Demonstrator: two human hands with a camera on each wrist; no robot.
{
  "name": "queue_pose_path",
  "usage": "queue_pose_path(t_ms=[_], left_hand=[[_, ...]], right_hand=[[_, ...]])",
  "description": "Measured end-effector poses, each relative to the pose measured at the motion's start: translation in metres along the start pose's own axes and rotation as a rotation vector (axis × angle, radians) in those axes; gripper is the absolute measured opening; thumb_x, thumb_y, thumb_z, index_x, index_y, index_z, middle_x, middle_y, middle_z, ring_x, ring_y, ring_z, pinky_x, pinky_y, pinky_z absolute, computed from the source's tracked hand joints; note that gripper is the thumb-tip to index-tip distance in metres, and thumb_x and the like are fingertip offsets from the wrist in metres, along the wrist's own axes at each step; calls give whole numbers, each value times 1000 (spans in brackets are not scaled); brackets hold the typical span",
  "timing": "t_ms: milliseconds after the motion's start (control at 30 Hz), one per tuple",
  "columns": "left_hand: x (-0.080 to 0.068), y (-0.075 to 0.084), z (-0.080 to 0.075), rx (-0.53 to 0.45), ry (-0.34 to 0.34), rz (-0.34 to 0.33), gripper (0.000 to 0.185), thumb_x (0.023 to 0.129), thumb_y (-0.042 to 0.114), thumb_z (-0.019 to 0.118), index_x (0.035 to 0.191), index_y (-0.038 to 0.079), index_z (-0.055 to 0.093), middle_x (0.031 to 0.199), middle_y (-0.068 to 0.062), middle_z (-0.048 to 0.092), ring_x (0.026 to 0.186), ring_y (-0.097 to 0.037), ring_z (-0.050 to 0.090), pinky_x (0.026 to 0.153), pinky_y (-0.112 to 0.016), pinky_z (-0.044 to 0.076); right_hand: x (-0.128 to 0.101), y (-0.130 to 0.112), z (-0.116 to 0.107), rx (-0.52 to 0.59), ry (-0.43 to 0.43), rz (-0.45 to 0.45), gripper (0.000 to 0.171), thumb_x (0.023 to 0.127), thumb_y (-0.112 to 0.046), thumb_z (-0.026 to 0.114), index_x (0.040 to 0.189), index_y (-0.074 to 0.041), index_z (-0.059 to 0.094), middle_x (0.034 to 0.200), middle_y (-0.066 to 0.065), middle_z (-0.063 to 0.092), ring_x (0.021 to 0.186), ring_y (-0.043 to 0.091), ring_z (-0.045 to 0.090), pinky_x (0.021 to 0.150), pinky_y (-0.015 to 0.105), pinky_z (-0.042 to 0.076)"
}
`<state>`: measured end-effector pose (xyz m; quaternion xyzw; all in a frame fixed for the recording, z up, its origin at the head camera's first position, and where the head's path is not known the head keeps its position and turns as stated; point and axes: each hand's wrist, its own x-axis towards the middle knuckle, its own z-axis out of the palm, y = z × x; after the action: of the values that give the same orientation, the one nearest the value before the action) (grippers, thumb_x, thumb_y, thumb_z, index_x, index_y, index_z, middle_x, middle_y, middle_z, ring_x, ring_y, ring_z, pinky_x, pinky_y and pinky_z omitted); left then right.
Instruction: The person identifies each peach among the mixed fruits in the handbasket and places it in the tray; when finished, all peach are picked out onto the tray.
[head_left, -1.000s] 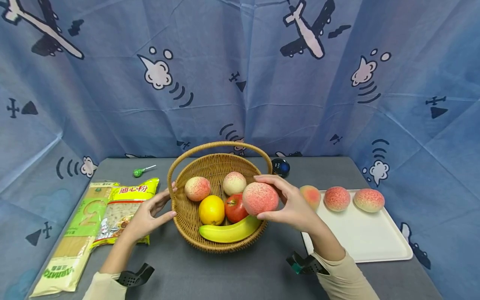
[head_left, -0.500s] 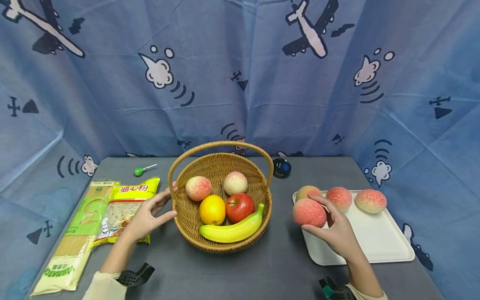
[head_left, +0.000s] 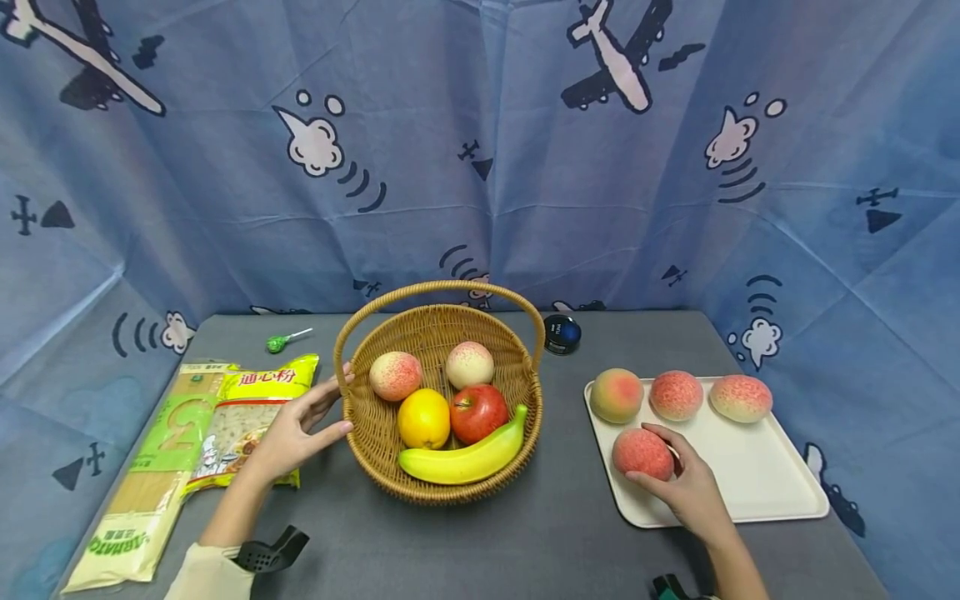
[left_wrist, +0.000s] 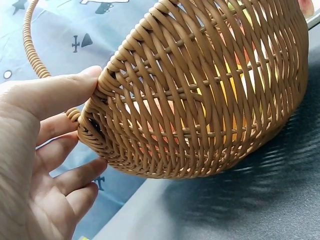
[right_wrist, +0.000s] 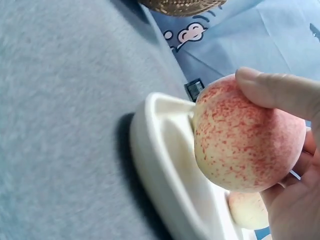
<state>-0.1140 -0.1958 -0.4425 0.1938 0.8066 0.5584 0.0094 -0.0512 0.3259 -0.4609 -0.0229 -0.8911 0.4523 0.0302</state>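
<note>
In the head view my right hand holds a pink peach at the left part of the white tray. Thumb and fingers pinch it from its right side; in the right wrist view the speckled peach appears above the tray's rim. My left hand holds the left side of a wicker basket, its thumb and fingers at the rim by the handle's foot. In the basket lie two pale peaches, an orange, a red apple and a banana.
Three more peaches line the tray's back edge. A long noodle pack and a yellow pasta bag lie at the left. A green lollipop and a round dark tin lie toward the back, before a blue curtain.
My right hand has carried the pink peach from over the basket's right side rightward, then down to the tray. The left hand has stayed at the basket.
</note>
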Motion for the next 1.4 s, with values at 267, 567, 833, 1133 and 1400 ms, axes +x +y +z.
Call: queue_pose_path(t_ms=[267,567,833,1133,1400], left_hand=[[1,-2,0,-55,-26,91,63,87,-1,64,144,2,37,148,-20,37,132,3,38,106,-9,32],[1,-2,0,-34,-15,38,63,87,4,66,144,2,38,147,-20,39,128,7,39,104,-8,32],[1,0,0,-26,-4,-6,61,86,7,68,141,0,41,143,-22,43,124,10,41,102,-7,33],[1,-2,0,-32,-4,-4,61,86,7,68,141,0,42,143,-22,43,124,10,41,102,-6,33],[1,-2,0,-37,3,-2,61,86,6,68,140,-2,42,142,-24,43,123,10,41,102,-6,34]], right_hand=[[3,7,2,-16,-49,-10,74,76,-19,80,138,-7,43,134,17,49,101,-19,40,80,1,39],[7,5,2,-115,-111,14,79,76,-30,80,141,-9,39,135,16,50,103,-15,39,82,8,41],[7,-2,-3,-211,-132,-24,76,74,-32,81,137,-10,44,131,15,54,107,-5,46,85,22,47],[7,0,-4,-161,-173,6,85,78,-31,78,144,-5,33,142,19,43,124,28,45,90,9,39],[5,-23,-8,-6,-48,-179,81,76,-9,78,144,-1,33,145,26,36,140,4,25,100,-5,19]])
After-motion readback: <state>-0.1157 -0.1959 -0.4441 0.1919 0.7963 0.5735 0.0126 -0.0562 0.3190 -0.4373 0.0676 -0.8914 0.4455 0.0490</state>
